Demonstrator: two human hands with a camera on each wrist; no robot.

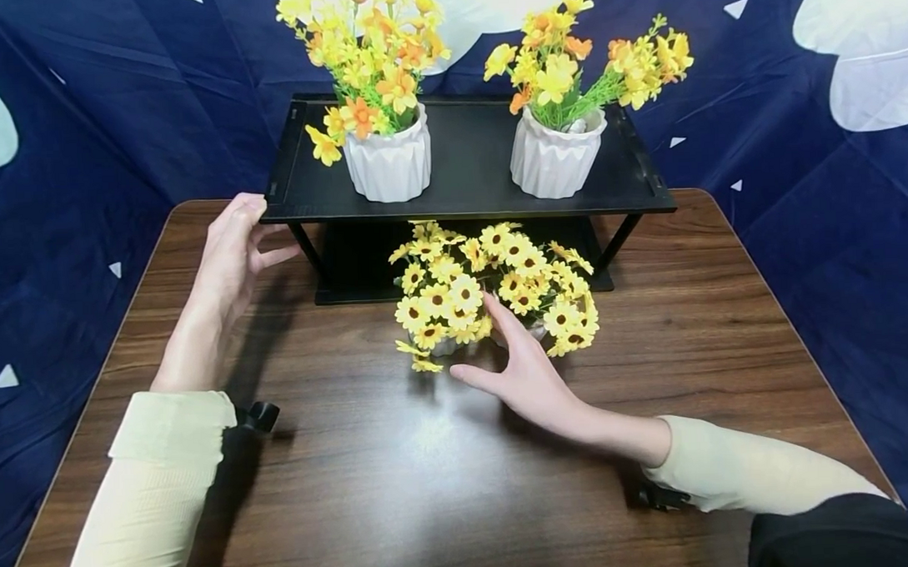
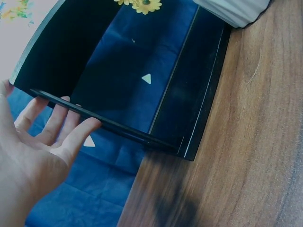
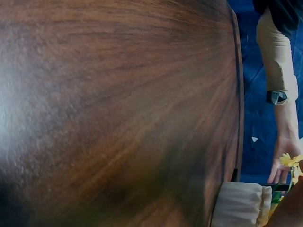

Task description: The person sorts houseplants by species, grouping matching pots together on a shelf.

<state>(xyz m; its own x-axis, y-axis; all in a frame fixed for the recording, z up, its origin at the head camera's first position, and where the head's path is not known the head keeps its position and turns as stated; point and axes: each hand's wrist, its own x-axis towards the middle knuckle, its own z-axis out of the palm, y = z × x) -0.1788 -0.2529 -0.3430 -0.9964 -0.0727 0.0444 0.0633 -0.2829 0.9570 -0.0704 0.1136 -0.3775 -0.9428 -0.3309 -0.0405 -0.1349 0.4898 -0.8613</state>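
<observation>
My left hand holds the left end of the black two-tier shelf, fingers at the upper board's corner and by the post. On the tabletop in front of the shelf, two pots of small yellow dark-centred flowers stand side by side, the left bunch and the right bunch. My right hand reaches to them with thumb and index finger spread apart, the index tip at the blooms between the bunches. Its other fingers are hidden. A white ribbed pot shows beside it in the right wrist view.
Atop the shelf stand two white pots, the left pot and right pot, with yellow and orange flowers. The lower board lies beneath. A brown wooden table carries everything, with blue patterned cloth hanging around it.
</observation>
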